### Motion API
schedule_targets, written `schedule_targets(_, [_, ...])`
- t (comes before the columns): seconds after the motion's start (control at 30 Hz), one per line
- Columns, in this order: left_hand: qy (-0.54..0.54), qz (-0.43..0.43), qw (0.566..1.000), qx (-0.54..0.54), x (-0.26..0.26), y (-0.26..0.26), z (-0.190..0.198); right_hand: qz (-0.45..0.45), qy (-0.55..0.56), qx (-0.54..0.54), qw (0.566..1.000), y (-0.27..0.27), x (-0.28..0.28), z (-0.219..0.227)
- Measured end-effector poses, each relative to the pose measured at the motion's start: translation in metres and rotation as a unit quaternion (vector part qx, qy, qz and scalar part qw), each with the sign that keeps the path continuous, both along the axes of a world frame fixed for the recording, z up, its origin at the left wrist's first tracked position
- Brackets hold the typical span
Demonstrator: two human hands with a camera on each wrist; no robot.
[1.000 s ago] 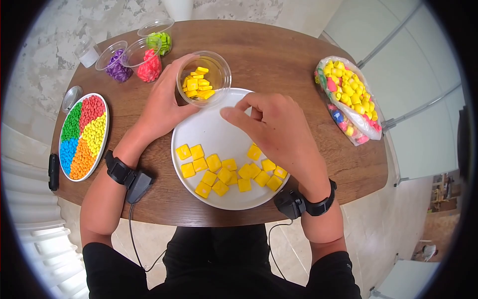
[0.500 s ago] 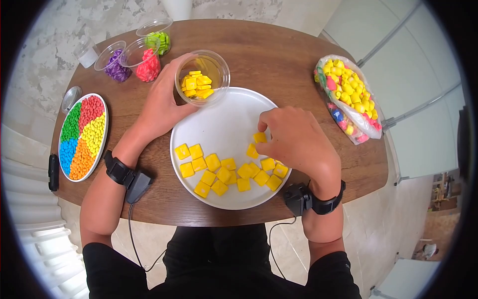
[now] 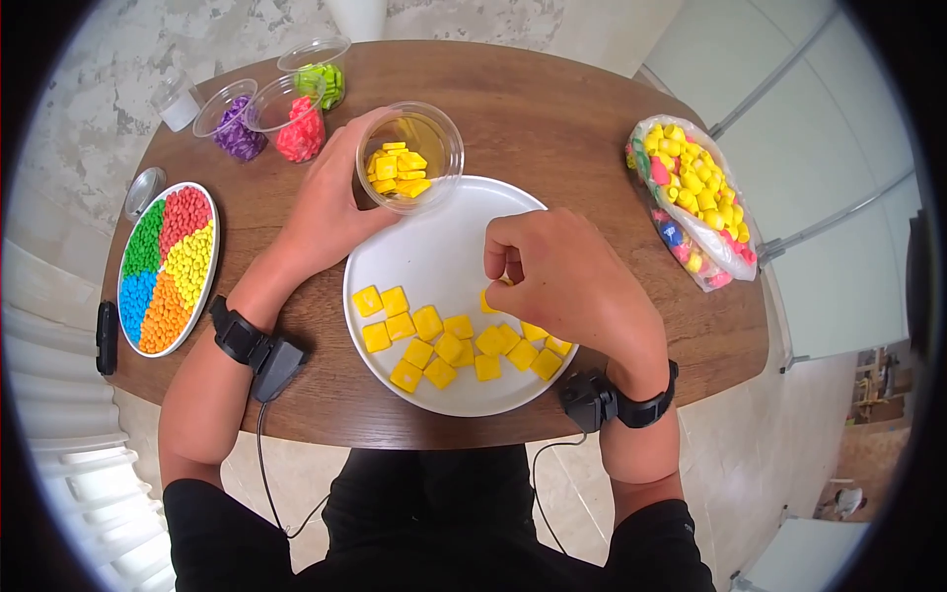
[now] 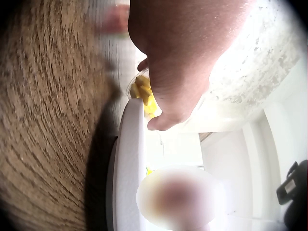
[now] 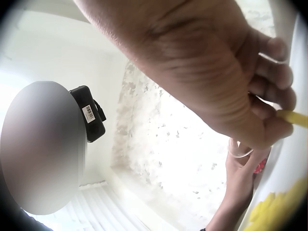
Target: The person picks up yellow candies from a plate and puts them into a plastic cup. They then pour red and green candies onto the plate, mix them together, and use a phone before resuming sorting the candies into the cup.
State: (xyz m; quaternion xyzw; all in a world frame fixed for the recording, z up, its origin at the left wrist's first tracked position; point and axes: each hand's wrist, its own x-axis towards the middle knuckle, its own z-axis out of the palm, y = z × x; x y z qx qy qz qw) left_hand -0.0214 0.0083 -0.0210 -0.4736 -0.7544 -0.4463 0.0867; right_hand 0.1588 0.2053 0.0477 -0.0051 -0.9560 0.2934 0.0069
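Our left hand [image 3: 330,202] is wrapped round a clear cup [image 3: 424,126], its fingers and thumb on the sides. Yellow squares [image 3: 387,168] lie heaped inside, and the cup is at the far left edge of the round white plate [image 3: 424,247]; we cannot tell whether its base touches the table [image 3: 533,118].

Our right hand [image 3: 577,281] is over the right part of the plate, thumb and forefinger pinching a yellow piece [image 5: 294,118] by its edge — the right wrist view shows this. The other fingers are bent in. More squares [image 3: 427,321] spread across the near half of the plate in an uneven band, some overlapping.

To our left we see a dish [image 3: 216,261] of small sweets in coloured wedges. Beyond it are cups of purple pieces [image 3: 240,141], pink pieces [image 3: 300,138] and green pieces [image 3: 330,84] — and to our right, an open plastic bag [image 3: 712,237] of mostly yellow and pink pieces.
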Motion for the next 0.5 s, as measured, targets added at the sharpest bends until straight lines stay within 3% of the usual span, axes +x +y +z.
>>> schedule_targets(0.2, [-0.011, -0.001, 1.000, -0.003, 0.000, 0.000, 0.000, 0.012, -0.037, 0.056, 0.998, -0.003, -0.001, 0.009])
schedule_targets(0.27, [-0.011, -0.003, 1.000, -0.003, -0.001, 0.000, -0.002, -0.047, -0.016, -0.074, 0.996, -0.008, -0.005, 0.014])
schedule_targets(0.3, [-0.013, -0.005, 1.000, 0.002, -0.002, 0.000, -0.003, -0.048, -0.016, -0.075, 0.996, -0.012, -0.007, 0.010])
schedule_targets(0.33, [-0.015, -0.007, 1.000, 0.007, -0.002, 0.000, -0.004, -0.053, 0.111, -0.132, 0.984, -0.016, -0.010, 0.003])
schedule_targets(0.4, [-0.021, -0.011, 1.000, 0.011, -0.002, 0.001, -0.003, -0.057, 0.237, -0.188, 0.951, -0.019, -0.012, -0.001])
schedule_targets(0.5, [-0.018, -0.010, 1.000, 0.009, -0.002, 0.000, -0.002, -0.064, 0.258, -0.187, 0.946, -0.018, -0.012, 0.000])
